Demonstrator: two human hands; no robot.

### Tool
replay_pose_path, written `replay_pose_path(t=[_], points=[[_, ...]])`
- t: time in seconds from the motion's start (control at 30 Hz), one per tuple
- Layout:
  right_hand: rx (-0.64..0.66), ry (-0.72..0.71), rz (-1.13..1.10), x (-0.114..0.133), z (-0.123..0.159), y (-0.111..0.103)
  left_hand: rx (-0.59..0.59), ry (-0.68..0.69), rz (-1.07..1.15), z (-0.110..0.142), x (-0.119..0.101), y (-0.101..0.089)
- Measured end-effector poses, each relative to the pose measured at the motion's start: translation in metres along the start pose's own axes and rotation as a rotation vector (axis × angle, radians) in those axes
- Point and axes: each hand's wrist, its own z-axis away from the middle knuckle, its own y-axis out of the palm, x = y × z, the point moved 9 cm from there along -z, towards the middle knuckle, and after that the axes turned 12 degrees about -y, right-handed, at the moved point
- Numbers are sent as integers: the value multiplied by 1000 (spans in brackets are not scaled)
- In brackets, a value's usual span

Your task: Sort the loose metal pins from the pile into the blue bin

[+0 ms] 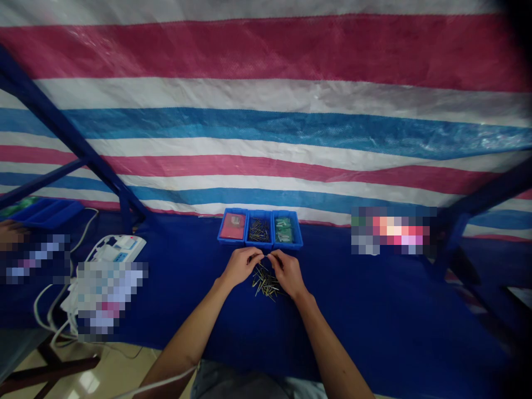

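Observation:
My left hand [244, 265] and my right hand [286, 270] meet fingertip to fingertip over the blue table. Each is closed in a pinch. What lies between the fingertips is too small to make out. Just below them is a loose pile of thin metal pins [266, 284], some brassy and some dark, lying in all directions. Beyond the hands stand three joined blue bins. In the left bin [233, 242] is a red flat piece [233, 226]. Dark thin pins [259, 230] fill the middle one, and small pale pieces on green [284, 230] lie in the right one.
A white power strip [120, 247] with cables lies at the left, beside a blurred patch. Farther left are a blue tray [58, 213] and another person's hand [12, 235]. A striped tarpaulin [266, 127] hangs behind the table [353, 310], with blue frame bars [83, 149] at both sides.

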Motion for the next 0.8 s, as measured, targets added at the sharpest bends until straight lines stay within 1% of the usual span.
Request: replay_pose_path(t=[0.8], points=[[-6, -1, 25, 0, 0, -1, -7, 1, -3, 0, 0, 0]])
